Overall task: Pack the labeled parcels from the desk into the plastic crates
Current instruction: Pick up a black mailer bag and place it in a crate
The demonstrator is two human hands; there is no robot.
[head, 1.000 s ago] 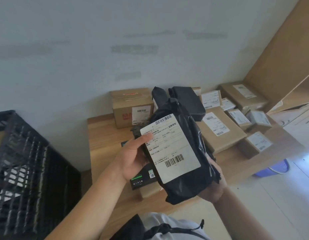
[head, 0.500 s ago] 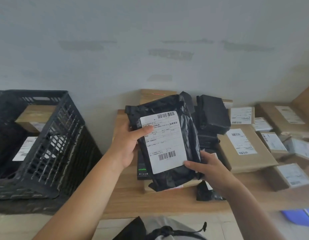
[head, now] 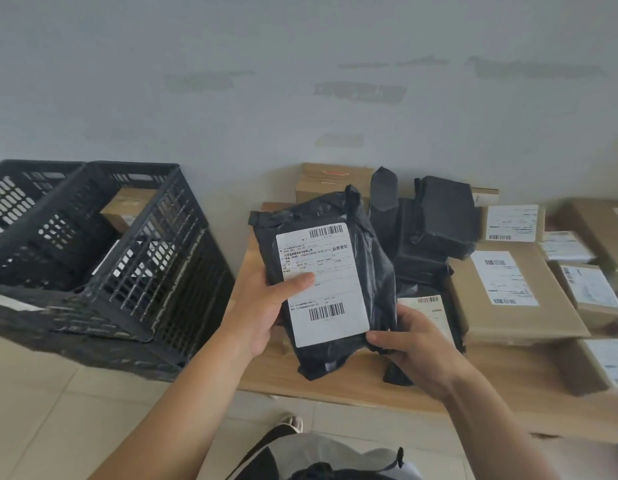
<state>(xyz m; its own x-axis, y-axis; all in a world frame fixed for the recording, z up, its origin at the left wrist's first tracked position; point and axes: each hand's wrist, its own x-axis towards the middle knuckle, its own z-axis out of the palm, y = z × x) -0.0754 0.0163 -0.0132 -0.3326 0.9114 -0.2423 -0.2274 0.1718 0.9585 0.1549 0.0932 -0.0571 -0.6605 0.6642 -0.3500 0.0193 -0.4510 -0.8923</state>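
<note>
Over the left end of the wooden desk (head: 352, 386) I hold a black plastic mailer (head: 373, 271) with a white barcode label facing me. My left hand (head: 266, 306) grips its left edge, thumb pressed on the label. My right hand (head: 415, 348) grips its lower right corner. Two black slatted plastic crates (head: 151, 258) stand side by side to the left of the desk, with cardboard parcels (head: 127, 206) inside. More black mailers (head: 442, 216) and labelled cardboard boxes (head: 508, 292) lie on the desk behind and to the right.
A grey wall runs behind the desk and crates. Pale floor tiles (head: 41, 410) lie in front of the crates. The right half of the desk is crowded with small labelled boxes (head: 591, 289). Another labelled black mailer (head: 429, 310) lies under my right hand.
The view has swung left, bringing the crates fully into sight. The mailer has turned more upright, and my right hand has come from beneath it to its lower right corner.
</note>
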